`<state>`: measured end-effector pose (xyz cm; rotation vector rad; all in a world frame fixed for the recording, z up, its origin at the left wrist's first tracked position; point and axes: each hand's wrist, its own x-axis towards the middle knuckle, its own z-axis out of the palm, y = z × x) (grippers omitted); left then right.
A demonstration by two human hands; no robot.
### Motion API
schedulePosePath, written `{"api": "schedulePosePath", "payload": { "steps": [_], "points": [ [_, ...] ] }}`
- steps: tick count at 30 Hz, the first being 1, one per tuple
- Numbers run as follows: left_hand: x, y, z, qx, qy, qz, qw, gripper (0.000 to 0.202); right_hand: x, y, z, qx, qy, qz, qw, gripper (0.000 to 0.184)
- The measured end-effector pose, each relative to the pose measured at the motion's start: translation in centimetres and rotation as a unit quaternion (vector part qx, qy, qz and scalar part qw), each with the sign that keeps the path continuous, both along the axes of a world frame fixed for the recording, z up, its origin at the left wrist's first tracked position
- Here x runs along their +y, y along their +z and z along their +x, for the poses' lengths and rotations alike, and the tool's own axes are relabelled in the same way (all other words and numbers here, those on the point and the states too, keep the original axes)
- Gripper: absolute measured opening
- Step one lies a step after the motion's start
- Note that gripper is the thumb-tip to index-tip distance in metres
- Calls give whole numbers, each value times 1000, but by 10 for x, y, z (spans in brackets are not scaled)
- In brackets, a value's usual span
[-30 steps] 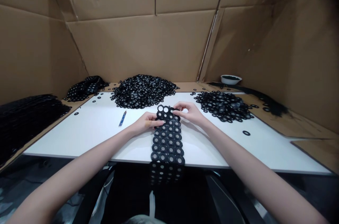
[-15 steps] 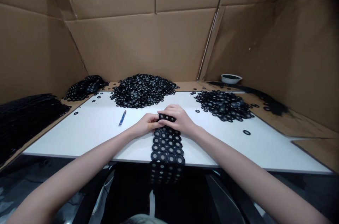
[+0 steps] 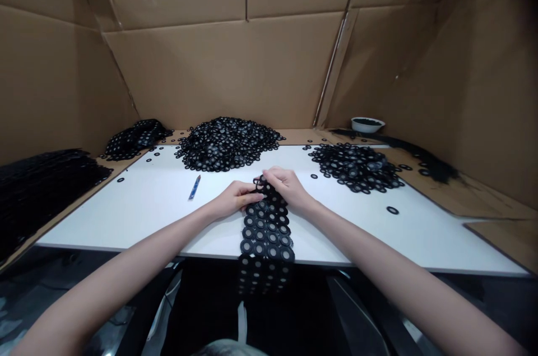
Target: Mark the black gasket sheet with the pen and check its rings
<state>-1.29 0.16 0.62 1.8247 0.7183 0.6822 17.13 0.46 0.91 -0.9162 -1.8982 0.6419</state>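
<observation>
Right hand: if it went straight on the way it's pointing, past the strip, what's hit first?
Probably the large pile of black rings, which lies up and left of the right hand, beyond the strip. Depth is hard to judge from one view.

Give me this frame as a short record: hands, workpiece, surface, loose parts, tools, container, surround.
left hand: thumb over the left side of the strip of black rings, near its far end
right hand: fingers on the strip's far end, right side
workpiece: ring strip, about four across, near end hanging over the table's front edge
surface: white tabletop
loose parts: large ring pile at back; smaller ring pile to its right
tools: blue pointed tool, left
container: white bowl, dark contents
surround: cardboard walls
</observation>
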Motion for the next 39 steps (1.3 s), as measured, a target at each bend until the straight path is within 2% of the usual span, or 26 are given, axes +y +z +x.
{"api": "schedulePosePath", "payload": {
  "steps": [3, 5, 7, 11, 14, 18, 21, 27, 30, 32, 35, 39],
  "points": [
    [0, 0, -1, -7, -2, -17, 1000, 37, 11, -1, 13, 95, -67, -30, 993, 46],
    [-1, 0, -2, -8, -1, -36, 999, 35, 23, -3, 28, 158, -168, -25, 973, 51],
    [-1, 2, -2, -14, 0, -55, 998, 34, 35, -6, 45, 173, -247, -19, 953, 51],
    [0, 2, -3, -38, 0, -70, 997, 33, 50, -13, 68, 16, -300, -7, 954, 40],
    [4, -1, -4, -61, 11, -79, 995, 33, 54, -16, 72, -105, -350, 29, 931, 30],
    [8, -7, -5, -104, 40, -104, 988, 34, 56, -20, 78, -177, -408, 34, 895, 26],
    [9, -9, -5, -125, 57, -115, 984, 33, 56, -22, 83, -198, -422, 21, 884, 21],
    [10, -9, -5, -122, 72, -124, 982, 34, 56, -23, 84, -228, -413, -4, 882, 20],
    [10, -9, -5, -119, 76, -127, 982, 34, 53, -18, 80, -198, -387, 1, 901, 18],
    [9, -7, -4, -125, 80, -123, 981, 34, 49, -13, 75, -142, -313, 4, 939, 18],
    [7, -3, -4, -134, 91, -111, 981, 34, 38, -5, 63, -61, -152, -54, 985, 25],
    [5, 0, -2, -143, 114, -108, 977, 34, 26, 1, 49, -19, -2, -147, 989, 41]
  ]
}}
